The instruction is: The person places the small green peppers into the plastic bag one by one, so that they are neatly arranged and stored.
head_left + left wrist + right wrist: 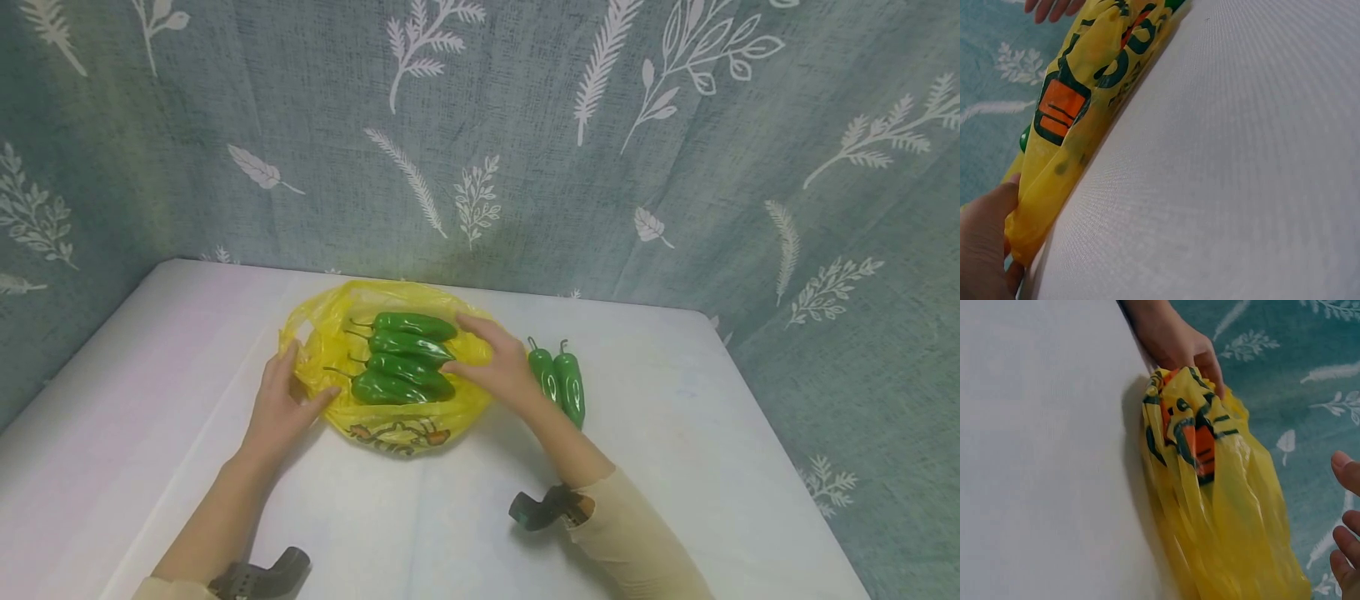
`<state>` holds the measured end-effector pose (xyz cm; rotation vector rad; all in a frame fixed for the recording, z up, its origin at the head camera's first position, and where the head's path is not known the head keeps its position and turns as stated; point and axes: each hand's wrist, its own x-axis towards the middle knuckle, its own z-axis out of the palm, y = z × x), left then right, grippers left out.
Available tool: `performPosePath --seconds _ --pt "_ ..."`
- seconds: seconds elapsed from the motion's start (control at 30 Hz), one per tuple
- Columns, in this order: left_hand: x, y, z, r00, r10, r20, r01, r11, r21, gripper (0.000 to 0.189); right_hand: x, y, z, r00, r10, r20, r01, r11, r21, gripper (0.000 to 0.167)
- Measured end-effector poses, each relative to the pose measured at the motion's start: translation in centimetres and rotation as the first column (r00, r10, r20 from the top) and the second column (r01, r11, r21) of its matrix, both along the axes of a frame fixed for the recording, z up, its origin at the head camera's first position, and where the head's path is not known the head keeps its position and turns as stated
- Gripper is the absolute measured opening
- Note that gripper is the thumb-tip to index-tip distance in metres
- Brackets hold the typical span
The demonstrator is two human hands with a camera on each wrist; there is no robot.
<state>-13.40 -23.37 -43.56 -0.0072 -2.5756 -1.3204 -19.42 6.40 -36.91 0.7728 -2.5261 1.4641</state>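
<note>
A yellow plastic bag (408, 429) lies on the white table with its mouth wide, showing dark printed marks on its near side. Inside it several green peppers (411, 344) lie side by side, their thin stems pointing left. My left hand (283, 408) holds the bag's left edge, with thumb and fingers around the yellow plastic (1047, 194). Over the bag's right side is my right hand (495, 364), its thumb and fingers spread near the pepper tips. In the right wrist view that hand's fingers (1349, 544) are apart from the plastic, with nothing between them.
Two more green peppers (570, 387) lie together on the white tabletop (675, 450), just right of my right forearm. Behind the table hangs a grey-green curtain (330, 108) with white leaf patterns. Dark devices (547, 507) are strapped to both wrists.
</note>
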Motion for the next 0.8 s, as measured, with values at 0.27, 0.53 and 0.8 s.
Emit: performPosePath --seconds 0.27,0.53,0.8 --pt "0.0 0.0 0.1 1.000 0.000 -0.001 0.000 1.000 0.001 0.091 0.5 2.1 0.6 0.996 -0.067 -0.053 0.065 0.997 -0.041 0.067" --pt "0.0 0.1 0.2 1.000 0.005 0.009 -0.005 1.000 0.004 0.091 1.1 4.4 1.1 0.970 -0.117 -0.213 0.112 0.993 -0.038 0.062" --pt "0.1 0.1 0.3 1.000 0.002 0.008 -0.002 1.000 0.006 0.091 1.3 6.8 0.7 0.974 -0.186 -0.126 0.182 0.982 -0.045 0.064"
